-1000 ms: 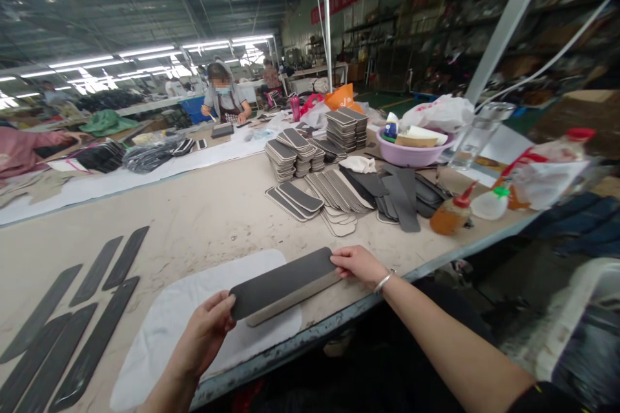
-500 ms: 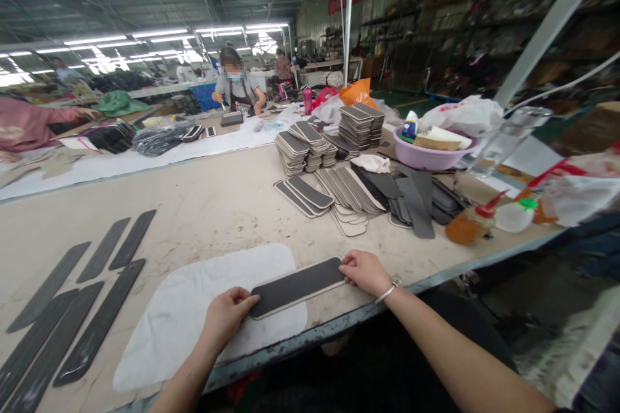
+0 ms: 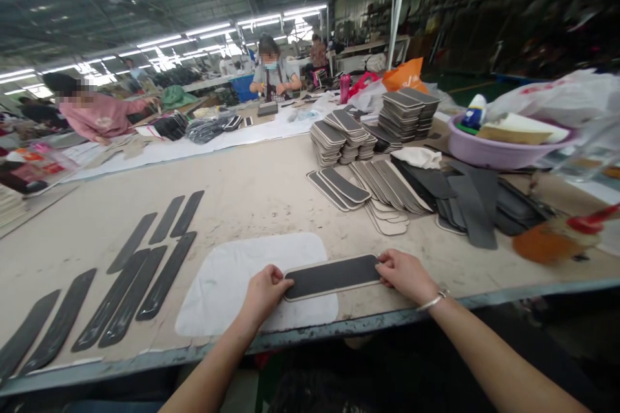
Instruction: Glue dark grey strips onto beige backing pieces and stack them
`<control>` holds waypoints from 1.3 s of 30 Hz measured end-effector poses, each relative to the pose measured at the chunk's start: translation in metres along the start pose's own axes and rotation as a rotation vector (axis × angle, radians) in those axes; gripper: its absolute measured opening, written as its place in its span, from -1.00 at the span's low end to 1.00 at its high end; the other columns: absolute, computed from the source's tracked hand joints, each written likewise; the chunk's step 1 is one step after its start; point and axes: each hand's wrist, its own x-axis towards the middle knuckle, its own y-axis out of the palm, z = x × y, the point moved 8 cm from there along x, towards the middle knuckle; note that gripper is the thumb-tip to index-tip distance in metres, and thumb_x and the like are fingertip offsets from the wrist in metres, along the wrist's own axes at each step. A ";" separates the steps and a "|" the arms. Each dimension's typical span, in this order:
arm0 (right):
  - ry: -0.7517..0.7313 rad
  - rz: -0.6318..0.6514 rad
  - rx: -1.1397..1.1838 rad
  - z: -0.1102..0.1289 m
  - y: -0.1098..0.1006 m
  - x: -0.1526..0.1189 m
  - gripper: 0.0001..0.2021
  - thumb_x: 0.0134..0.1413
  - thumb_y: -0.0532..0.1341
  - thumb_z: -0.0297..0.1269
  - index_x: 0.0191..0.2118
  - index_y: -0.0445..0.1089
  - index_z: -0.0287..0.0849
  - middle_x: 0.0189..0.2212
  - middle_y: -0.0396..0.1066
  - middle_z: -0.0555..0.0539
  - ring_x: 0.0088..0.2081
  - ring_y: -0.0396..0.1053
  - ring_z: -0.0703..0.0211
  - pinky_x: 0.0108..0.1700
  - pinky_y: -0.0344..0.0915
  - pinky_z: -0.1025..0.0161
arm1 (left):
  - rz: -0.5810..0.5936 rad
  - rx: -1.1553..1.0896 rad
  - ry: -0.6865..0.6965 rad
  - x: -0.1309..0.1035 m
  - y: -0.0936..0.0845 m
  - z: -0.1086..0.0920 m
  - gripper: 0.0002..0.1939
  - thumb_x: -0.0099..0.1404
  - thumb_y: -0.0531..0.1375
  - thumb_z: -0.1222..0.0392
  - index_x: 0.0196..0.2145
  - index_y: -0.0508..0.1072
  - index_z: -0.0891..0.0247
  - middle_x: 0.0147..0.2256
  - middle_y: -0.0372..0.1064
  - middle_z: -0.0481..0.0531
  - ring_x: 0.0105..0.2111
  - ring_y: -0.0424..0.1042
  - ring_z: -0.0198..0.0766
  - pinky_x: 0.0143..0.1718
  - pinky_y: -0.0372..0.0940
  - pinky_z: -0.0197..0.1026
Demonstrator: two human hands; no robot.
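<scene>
A long dark panel with a pale border (image 3: 332,277) lies between my hands over the right part of a white sheet (image 3: 217,297) near the table's front edge. My left hand (image 3: 266,290) pinches its left end between thumb and fingers. At the opposite end, my right hand (image 3: 404,276), with a bangle at the wrist, pinches the right corner. To the left, several glossy dark strips (image 3: 135,290) are laid out slantwise on the table. Beyond my right hand sits a fanned row of pale-edged panels (image 3: 387,184).
Stacks of panels (image 3: 339,135) stand farther back. On the right are loose black pieces (image 3: 477,200), a purple basin (image 3: 504,151) with items in it, and a bottle of amber liquid (image 3: 547,242). Across the table, two people (image 3: 276,74) work; one wears a pink top (image 3: 104,116).
The camera view has turned left, so the scene shifts right and more strips and a person in pink show. Both hands keep their hold on the panel, which looks nearly level now.
</scene>
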 end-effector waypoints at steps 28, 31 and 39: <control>-0.105 -0.105 -0.131 -0.001 -0.001 0.003 -0.81 -0.07 0.09 -0.42 -0.26 0.33 -0.24 -0.62 0.42 0.03 -0.55 0.37 0.30 -0.45 0.19 0.41 | 0.081 0.216 0.092 0.003 0.010 -0.006 -0.97 0.18 0.08 0.24 -0.38 0.26 0.23 -0.56 0.35 -0.10 -0.53 0.38 -0.32 -0.46 0.13 -0.31; -0.106 -0.144 -0.166 0.000 -0.005 0.002 -0.82 -0.07 0.13 -0.39 -0.27 0.35 -0.26 -0.59 0.43 -0.01 -0.51 0.37 0.27 -0.41 0.19 0.39 | 0.077 0.260 0.111 0.003 0.011 -0.007 -0.95 0.20 0.07 0.24 -0.34 0.26 0.24 -0.53 0.35 -0.08 -0.50 0.38 -0.30 -0.44 0.13 -0.30; -0.106 -0.159 -0.209 -0.001 -0.006 0.002 -0.85 -0.04 0.15 -0.31 -0.31 0.37 -0.23 -0.52 0.46 -0.04 -0.46 0.39 0.25 -0.39 0.18 0.38 | 0.042 0.261 0.121 0.002 0.008 -0.010 -0.96 0.20 0.06 0.23 -0.35 0.27 0.23 -0.55 0.34 -0.09 -0.50 0.36 -0.29 -0.44 0.11 -0.29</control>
